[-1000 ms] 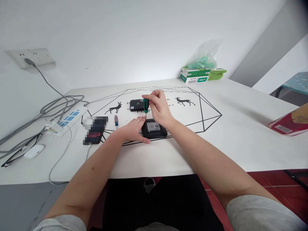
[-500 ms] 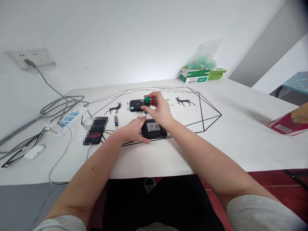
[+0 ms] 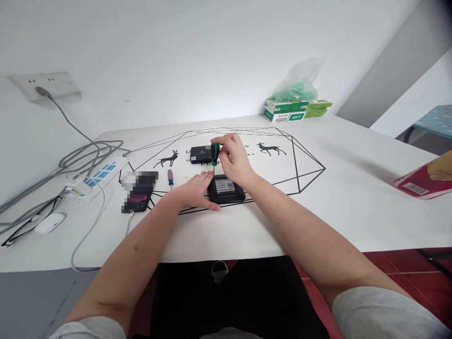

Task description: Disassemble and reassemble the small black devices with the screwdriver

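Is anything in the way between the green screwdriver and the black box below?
Nothing I can see. The right hand holds the green screwdriver with its shaft pointing down at the far-left corner of the black box. The left hand is beside the shaft, not across it.

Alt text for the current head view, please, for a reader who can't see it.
The right hand holds a green-and-black screwdriver upright at the far left corner of a black labelled case, with the left hand against its left side. A second screwdriver and a smartphone lie leftward on the white table.
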`<state>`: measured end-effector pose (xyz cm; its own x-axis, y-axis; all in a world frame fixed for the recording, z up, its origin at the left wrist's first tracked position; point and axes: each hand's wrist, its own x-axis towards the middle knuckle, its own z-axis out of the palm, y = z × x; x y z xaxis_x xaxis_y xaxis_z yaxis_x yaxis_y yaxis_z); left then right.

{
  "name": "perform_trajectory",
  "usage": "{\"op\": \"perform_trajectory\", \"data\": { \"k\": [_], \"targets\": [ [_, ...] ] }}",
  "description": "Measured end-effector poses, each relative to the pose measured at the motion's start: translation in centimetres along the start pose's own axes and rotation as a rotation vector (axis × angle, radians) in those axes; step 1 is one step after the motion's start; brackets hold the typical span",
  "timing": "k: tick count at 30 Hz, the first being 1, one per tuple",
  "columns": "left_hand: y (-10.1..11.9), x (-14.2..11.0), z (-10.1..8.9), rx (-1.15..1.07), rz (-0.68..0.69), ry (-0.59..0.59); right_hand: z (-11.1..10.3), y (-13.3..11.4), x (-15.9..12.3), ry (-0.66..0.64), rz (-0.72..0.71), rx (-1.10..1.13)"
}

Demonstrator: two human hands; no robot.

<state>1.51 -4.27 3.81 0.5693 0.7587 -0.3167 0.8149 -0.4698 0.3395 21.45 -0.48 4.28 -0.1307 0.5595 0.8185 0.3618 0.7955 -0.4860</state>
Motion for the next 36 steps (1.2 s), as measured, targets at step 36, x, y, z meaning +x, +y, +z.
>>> {"op": "perform_trajectory", "data": {
  "k": [36],
  "targets": [
    [-0.14, 0.05, 0.01, 0.012, -0.017, 0.013, 0.51, -0.84, -0.2, -0.057, 0.151, 0.023]
  ]
}}
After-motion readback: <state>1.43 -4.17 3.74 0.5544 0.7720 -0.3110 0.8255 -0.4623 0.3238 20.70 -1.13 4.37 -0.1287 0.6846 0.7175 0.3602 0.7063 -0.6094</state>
